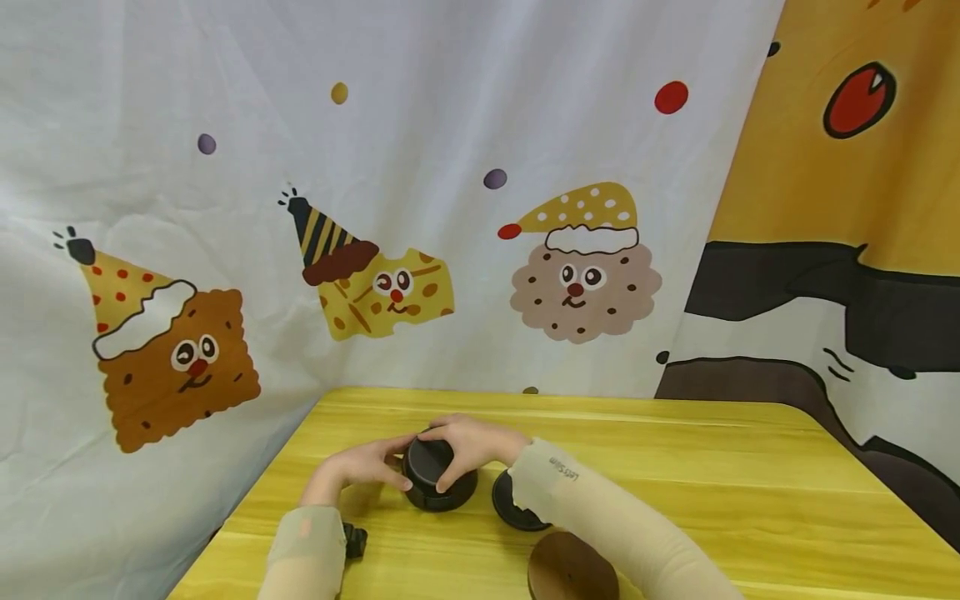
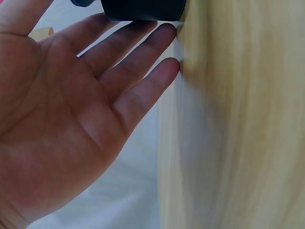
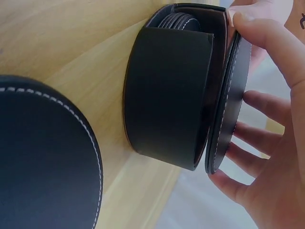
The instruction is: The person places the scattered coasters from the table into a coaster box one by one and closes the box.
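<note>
A round black coaster holder [image 1: 441, 503] with a slotted side stands on the table. Several coasters [image 3: 180, 21] sit inside it, as the right wrist view shows. My left hand [image 1: 363, 464] holds the holder from the left, thumb on the near side; in the left wrist view its fingers reach the holder's wall. From above, my right hand [image 1: 474, 442] grips a black stitched coaster [image 3: 232, 107] by its rim, thumb opposite the fingers. This coaster is tilted at the holder's open top, and its edge looks layered; whether it is more than one I cannot tell.
Right of the holder lies another black stitched disc [image 1: 516, 507], partly behind the right sleeve. Nearer the front is a brown disc [image 1: 570, 571]. A small black device [image 1: 355, 541] sits at my left wrist. A printed cloth [image 1: 450, 125] hangs behind the wooden table [image 1: 712, 475].
</note>
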The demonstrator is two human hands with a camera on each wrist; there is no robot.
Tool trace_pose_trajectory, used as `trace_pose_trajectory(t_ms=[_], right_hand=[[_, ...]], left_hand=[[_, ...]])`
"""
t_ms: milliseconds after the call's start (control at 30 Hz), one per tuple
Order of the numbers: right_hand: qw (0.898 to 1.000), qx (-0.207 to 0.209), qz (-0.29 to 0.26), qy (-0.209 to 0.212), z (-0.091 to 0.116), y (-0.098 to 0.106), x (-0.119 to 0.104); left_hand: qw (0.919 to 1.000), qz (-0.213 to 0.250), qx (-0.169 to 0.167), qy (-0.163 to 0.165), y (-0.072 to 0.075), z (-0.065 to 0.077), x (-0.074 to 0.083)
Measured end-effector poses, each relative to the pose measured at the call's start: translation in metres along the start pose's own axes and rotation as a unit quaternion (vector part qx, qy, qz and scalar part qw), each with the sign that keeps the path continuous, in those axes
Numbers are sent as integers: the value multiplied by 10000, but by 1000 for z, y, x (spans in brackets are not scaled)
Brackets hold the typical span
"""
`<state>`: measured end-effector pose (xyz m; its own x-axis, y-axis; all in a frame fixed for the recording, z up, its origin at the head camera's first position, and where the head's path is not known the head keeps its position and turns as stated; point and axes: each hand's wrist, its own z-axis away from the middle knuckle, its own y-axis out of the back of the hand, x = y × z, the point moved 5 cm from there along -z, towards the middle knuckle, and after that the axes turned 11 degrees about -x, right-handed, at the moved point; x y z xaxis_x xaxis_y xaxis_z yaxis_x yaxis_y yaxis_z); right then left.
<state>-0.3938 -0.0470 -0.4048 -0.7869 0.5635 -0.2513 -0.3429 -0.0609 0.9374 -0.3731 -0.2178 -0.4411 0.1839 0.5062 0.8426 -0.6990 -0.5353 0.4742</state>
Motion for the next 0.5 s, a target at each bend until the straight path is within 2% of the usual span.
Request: trace_pose_trajectory(t_ms=[500], right_hand=[[9998,-28,78,-154,-7,-9,-5]], left_hand=[[10000,8,4,-27,0,0,0]])
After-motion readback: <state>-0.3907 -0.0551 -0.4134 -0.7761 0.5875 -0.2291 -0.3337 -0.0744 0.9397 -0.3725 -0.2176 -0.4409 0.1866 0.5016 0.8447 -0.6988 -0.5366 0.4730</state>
